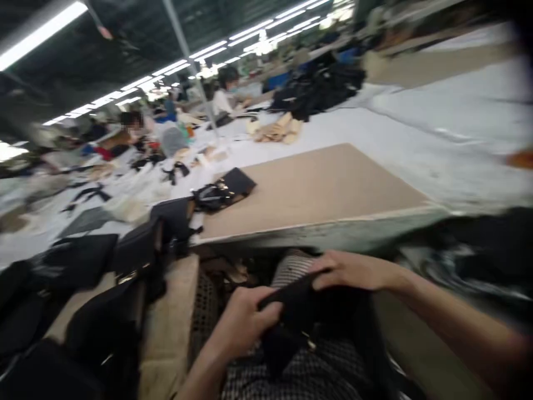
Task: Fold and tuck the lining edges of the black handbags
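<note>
In my lap, over checked cloth, lies a black bag (297, 308) with a small gold-coloured metal piece near its lower edge. My left hand (250, 316) grips its left upper edge, thumb on top. Across from it, my right hand (343, 270) is closed on the right upper edge. The bag's underside and some of my fingertips are hidden, and the picture is blurred by motion.
A tan board (316, 183) lies on the white table ahead, with a black bag (237, 186) at its left corner. More black bags (83, 258) crowd the left side beside a cardboard box edge (170, 328). A dark pile (318, 86) and several people are farther back.
</note>
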The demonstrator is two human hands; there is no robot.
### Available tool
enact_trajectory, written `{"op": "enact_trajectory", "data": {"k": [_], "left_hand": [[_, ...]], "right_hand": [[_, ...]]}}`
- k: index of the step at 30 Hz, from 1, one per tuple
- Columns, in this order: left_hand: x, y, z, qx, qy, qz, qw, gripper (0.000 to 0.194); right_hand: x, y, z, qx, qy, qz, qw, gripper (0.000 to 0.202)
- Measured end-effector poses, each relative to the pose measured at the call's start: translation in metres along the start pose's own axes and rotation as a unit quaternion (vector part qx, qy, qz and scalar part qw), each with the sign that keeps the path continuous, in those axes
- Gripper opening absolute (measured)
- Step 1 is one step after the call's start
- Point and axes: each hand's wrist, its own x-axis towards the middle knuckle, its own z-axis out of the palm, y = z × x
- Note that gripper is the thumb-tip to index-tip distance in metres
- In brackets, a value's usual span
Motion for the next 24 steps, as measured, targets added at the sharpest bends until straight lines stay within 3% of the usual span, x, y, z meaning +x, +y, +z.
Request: {"op": "enact_trajectory", "data": {"k": [2, 7, 13, 20, 24], "left_hand": [[0.012, -0.006, -0.008, -0.034, -0.045, -0.010, 0.998, 0.024], [0.015, -0.013, -0.023, -0.080, -0.105, -0.048, 0.990, 0.031], [0.018, -0.015, -0.017, -0.065, -0.088, -0.043, 0.993, 0.036], [0.011, -0.022, -0.007, 0.025, -0.019, -0.031, 0.999, 0.045], [0.013, -0.020, -0.007, 0.171, 0.018, -0.026, 0.985, 0.036]], "right_hand": [[-0.024, 0.017, -0.004, 0.079, -0.076, 0.027, 0.994, 0.029], [-0.016, 0.032, -0.003, 0.111, -0.058, -0.006, 0.992, 0.030], [-0.016, 0.035, 0.003, 0.102, -0.046, -0.029, 0.993, 0.031], [-0.011, 0.036, 0.010, 0.011, -0.006, -0.044, 0.999, 0.030], [-0.007, 0.035, 0.013, -0.041, 0.024, -0.057, 0.997, 0.025]]}}
